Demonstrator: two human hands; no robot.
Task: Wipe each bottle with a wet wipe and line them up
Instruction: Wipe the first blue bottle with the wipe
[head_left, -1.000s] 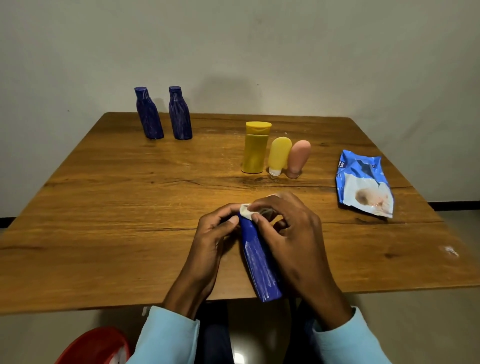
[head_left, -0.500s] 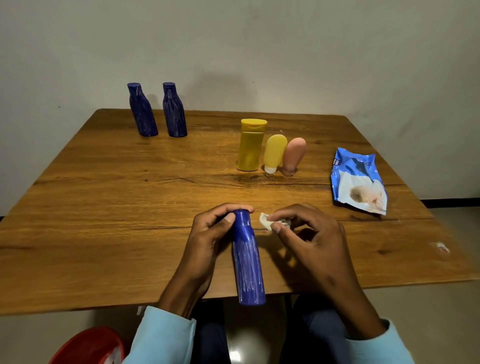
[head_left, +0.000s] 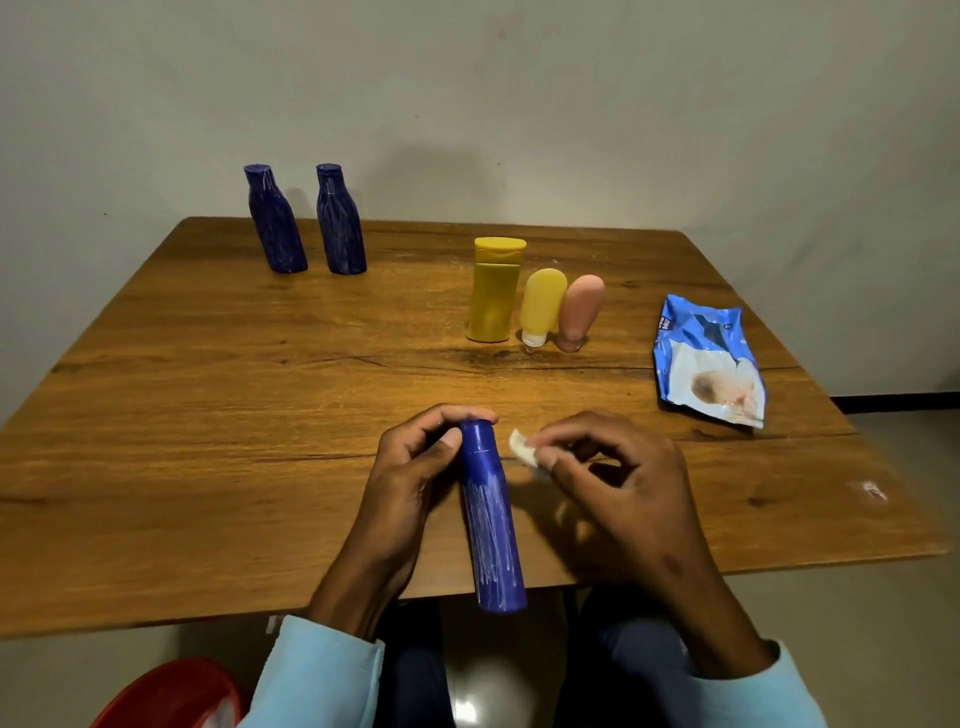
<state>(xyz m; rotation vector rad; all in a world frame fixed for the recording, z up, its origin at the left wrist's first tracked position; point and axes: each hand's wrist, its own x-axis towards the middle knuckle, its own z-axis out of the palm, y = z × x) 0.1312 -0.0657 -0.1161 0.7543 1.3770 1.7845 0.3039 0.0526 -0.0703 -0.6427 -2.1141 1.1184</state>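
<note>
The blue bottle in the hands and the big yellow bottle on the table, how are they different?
The blue bottle is dark blue with pale streaks; the yellow bottle is plain yellow. The blue one is held tilted by the left hand, its base out past the table edge; the yellow one stands upright on the table, untouched. The blue cap is narrow and round, the yellow cap wide and flat. Both are capped.

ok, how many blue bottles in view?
3. Two blue bottles stand at the table's far left, left one beside right one; the third is in the left hand. None look hidden.
</note>
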